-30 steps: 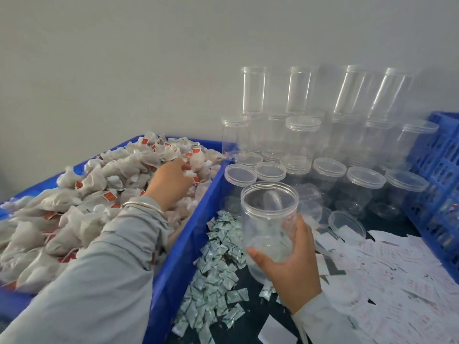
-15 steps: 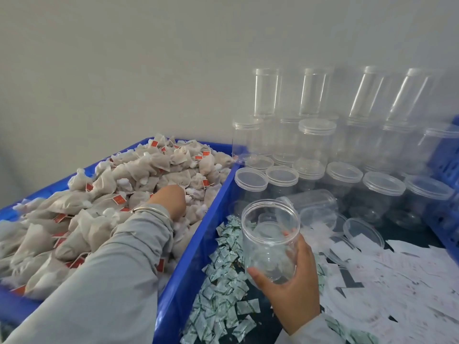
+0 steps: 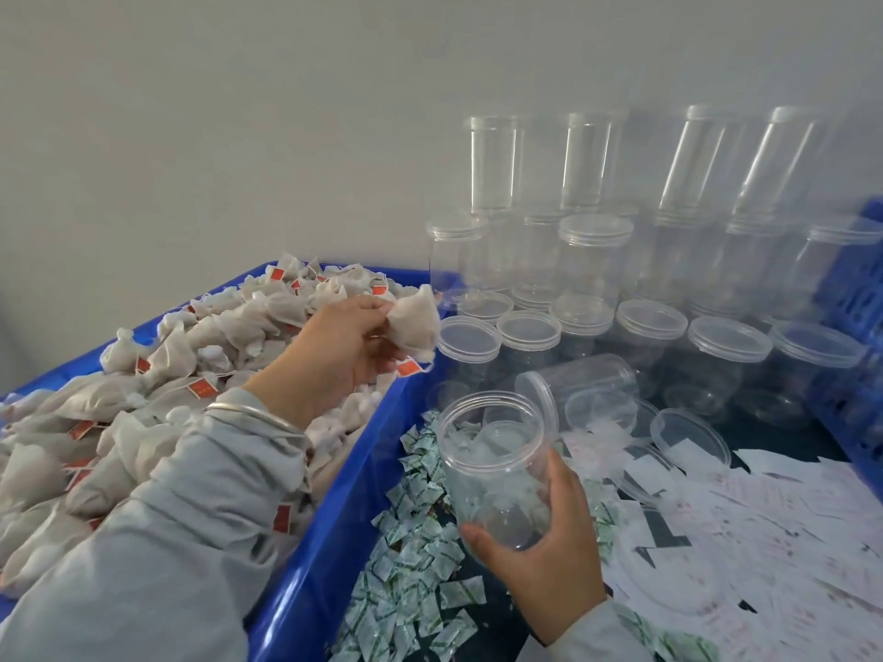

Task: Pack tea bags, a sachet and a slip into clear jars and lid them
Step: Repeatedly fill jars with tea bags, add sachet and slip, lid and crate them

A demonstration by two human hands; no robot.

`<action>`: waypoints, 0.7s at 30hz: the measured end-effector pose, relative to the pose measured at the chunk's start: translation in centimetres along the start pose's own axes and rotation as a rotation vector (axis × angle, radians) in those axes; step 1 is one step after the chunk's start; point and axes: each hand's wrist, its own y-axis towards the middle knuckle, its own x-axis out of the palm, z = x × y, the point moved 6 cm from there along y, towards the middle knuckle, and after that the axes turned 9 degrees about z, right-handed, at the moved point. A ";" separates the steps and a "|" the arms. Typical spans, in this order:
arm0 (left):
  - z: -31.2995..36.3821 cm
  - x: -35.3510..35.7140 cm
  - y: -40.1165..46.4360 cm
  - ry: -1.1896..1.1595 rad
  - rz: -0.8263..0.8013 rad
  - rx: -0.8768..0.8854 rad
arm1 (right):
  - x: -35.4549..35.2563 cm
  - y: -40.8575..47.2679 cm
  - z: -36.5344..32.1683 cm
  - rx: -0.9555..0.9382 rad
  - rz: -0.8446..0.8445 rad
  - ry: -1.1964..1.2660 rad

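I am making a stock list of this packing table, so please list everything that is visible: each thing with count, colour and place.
crate: one, blue, at left, holds the tea bags.
tea bags: many, white with red tags, heaped in the crate.
held bag: one, white, above the crate's right edge.
open jar: one, clear, no lid, centre front.
lidded jars: many, clear, stacked at the back against the wall.
loose lids: a few, clear, right of the open jar.
sachets: many, white and green, piled beside the crate.
slips: many, white, spread at right.
second crate: one, blue, far right.
left hand: pinches the held bag.
right hand: grips the open jar.
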 end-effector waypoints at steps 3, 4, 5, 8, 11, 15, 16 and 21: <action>-0.6 2.1 -1.5 -0.032 -0.228 -0.063 | 0.2 -0.2 -0.1 -0.039 0.000 -0.018; -1.0 2.7 -2.0 -0.014 -0.289 -0.090 | 0.2 -0.2 -0.1 -0.041 0.000 -0.020; -1.3 3.2 -2.3 0.004 -0.344 -0.114 | 0.2 -0.2 -0.1 -0.044 0.001 -0.023; -2.2 4.3 -3.0 0.075 -0.461 -0.142 | 0.2 -0.2 -0.2 -0.046 0.015 -0.027; -2.1 3.9 -2.6 0.160 -0.430 -0.084 | 0.0 -0.2 0.0 -0.028 0.030 -0.023; -1.3 0.3 0.3 0.248 -0.041 0.059 | 0.2 -0.2 0.4 -0.001 0.024 -0.004; -1.1 -0.9 1.0 0.310 0.075 0.102 | 0.1 -0.2 0.3 -0.005 0.032 -0.010; -1.7 -4.5 3.4 0.900 0.332 0.261 | 0.1 -0.2 -0.1 -0.020 0.052 -0.011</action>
